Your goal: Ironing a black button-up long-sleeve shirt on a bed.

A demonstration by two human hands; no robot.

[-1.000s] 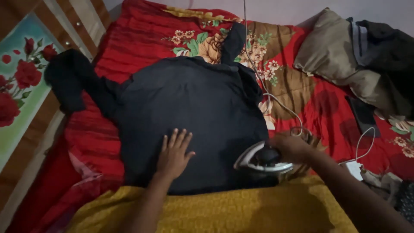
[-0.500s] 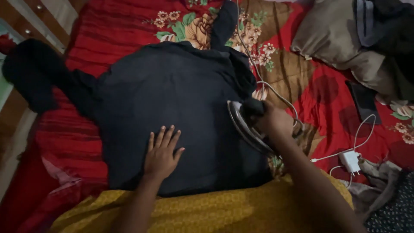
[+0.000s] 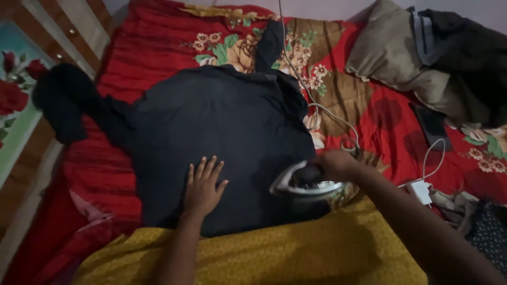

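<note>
Left hand lies flat, fingers spread, pinning the dark shirt on the red floral bedspread. Right hand is wrapped around the iron at the shirt's lower right edge (soleplate shiny, curved). The body looks smooth; the bunched sleeve looks unpressed.

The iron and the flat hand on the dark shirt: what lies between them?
In the head view, only dark shirt lies between the left hand and the iron.
</note>
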